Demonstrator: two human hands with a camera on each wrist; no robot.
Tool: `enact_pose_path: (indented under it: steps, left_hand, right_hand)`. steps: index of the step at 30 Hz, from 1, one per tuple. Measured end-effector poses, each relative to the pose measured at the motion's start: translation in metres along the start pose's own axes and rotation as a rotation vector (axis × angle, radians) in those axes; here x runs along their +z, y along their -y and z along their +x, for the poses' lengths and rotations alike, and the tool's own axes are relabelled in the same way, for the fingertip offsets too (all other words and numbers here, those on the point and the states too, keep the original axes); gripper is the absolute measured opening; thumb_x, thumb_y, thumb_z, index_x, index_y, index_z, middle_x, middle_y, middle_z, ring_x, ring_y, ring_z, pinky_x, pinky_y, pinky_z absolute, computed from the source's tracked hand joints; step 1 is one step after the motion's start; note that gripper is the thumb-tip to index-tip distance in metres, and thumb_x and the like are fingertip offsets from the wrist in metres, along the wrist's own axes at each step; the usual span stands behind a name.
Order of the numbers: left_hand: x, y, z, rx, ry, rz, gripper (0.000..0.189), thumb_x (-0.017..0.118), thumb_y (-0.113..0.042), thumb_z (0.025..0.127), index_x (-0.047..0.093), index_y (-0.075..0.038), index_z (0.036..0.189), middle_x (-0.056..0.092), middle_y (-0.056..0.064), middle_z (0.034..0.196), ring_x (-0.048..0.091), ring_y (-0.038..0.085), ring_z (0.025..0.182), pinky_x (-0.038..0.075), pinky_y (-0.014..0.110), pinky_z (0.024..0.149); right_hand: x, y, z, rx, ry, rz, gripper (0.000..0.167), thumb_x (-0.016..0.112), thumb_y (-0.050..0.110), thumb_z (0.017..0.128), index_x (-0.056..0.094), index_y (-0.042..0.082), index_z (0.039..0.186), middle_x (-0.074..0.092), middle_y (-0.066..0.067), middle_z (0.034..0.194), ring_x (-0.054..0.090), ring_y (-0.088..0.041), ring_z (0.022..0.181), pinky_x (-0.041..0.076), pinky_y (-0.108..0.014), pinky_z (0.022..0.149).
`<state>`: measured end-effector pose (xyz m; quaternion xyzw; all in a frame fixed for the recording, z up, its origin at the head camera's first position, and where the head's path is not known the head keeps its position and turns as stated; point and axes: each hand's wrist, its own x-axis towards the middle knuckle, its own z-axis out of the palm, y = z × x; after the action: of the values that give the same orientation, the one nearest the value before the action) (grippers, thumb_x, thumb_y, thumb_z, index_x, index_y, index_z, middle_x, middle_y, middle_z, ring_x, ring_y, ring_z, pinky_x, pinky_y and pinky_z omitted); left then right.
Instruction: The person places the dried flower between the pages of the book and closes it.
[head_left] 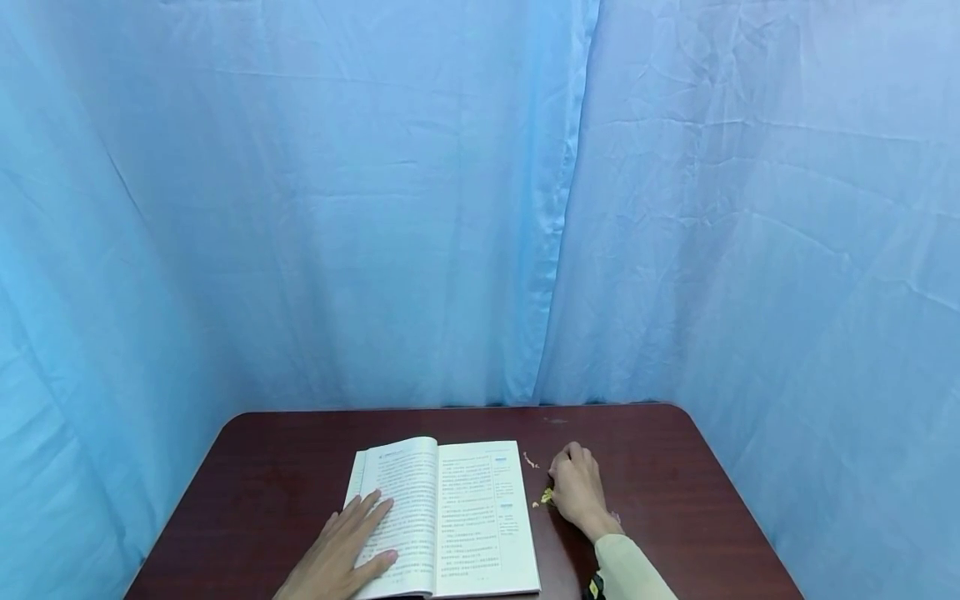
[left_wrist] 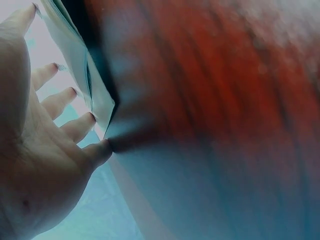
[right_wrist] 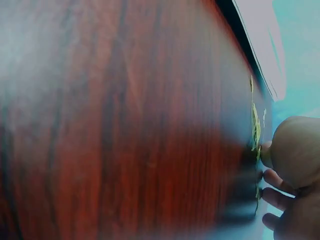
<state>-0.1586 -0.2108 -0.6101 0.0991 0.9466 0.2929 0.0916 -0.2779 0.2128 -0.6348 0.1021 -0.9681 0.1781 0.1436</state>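
An open book point(head_left: 476, 500) with printed pages lies on the dark red-brown table. My left hand point(head_left: 345, 546) rests on its left page, fingers spread and fairly straight; in the left wrist view the fingertips point(left_wrist: 86, 118) reach the book's edge. To the right of the book, my right hand point(head_left: 579, 492) is low over the tabletop with bent fingers. Small crumpled yellow scraps point(head_left: 547, 497) lie beside its thumb side, and in the right wrist view yellow bits point(right_wrist: 256, 127) lie by the thumb and under the fingertips. I cannot tell whether the fingers pinch any.
Thin pinkish bits point(head_left: 531, 460) lie near the book's right edge, and a small purplish scrap point(head_left: 617, 517) shows by the right wrist. Blue curtains point(head_left: 420, 208) hang behind and on both sides of the table point(head_left: 300, 442). A dark band point(head_left: 596, 586) is by the right sleeve.
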Motion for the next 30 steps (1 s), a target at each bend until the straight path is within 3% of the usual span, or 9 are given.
enact_pose_path:
  steps: [8, 17, 23, 30]
  left_hand:
    - [0.001, -0.001, 0.000, 0.001, 0.002, -0.015, 0.089, 0.072, -0.069, 0.102, 0.051, -0.018, 0.171, 0.042, 0.016, 0.182, 0.032, 0.052, 0.171, 0.022, 0.088, 0.130]
    - [0.002, -0.001, 0.001, -0.008, 0.008, -0.007, 0.090, 0.072, -0.069, 0.102, 0.050, -0.017, 0.171, 0.043, 0.017, 0.182, 0.032, 0.052, 0.171, 0.022, 0.088, 0.130]
    - [0.001, -0.001, 0.000, 0.006, -0.005, 0.004, 0.088, 0.071, -0.069, 0.103, 0.051, -0.017, 0.171, 0.042, 0.017, 0.182, 0.032, 0.053, 0.171, 0.023, 0.088, 0.130]
    - [0.000, -0.002, -0.001, 0.008, -0.014, 0.008, 0.086, 0.071, -0.068, 0.103, 0.051, -0.017, 0.170, 0.043, 0.017, 0.182, 0.034, 0.054, 0.170, 0.023, 0.087, 0.130]
  right_hand:
    - [0.005, 0.000, -0.001, 0.036, 0.016, -0.036, 0.022, 0.072, -0.005, 0.096, 0.065, 0.010, 0.080, 0.060, -0.016, 0.114, 0.050, -0.033, 0.099, 0.043, -0.048, 0.085]
    - [-0.010, 0.007, -0.004, 0.110, 0.015, 0.024, 0.020, 0.068, -0.011, 0.090, 0.066, 0.009, 0.087, 0.061, -0.017, 0.119, 0.051, -0.034, 0.105, 0.043, -0.050, 0.091]
    - [-0.025, 0.026, -0.010, 0.106, -0.022, 0.088, 0.021, 0.069, -0.014, 0.081, 0.068, 0.006, 0.088, 0.063, -0.016, 0.117, 0.055, -0.033, 0.104, 0.044, -0.048, 0.089]
    - [-0.032, 0.063, -0.021, 0.045, -0.054, 0.118, 0.023, 0.069, -0.015, 0.088, 0.066, 0.008, 0.086, 0.063, -0.012, 0.108, 0.053, -0.027, 0.096, 0.043, -0.047, 0.090]
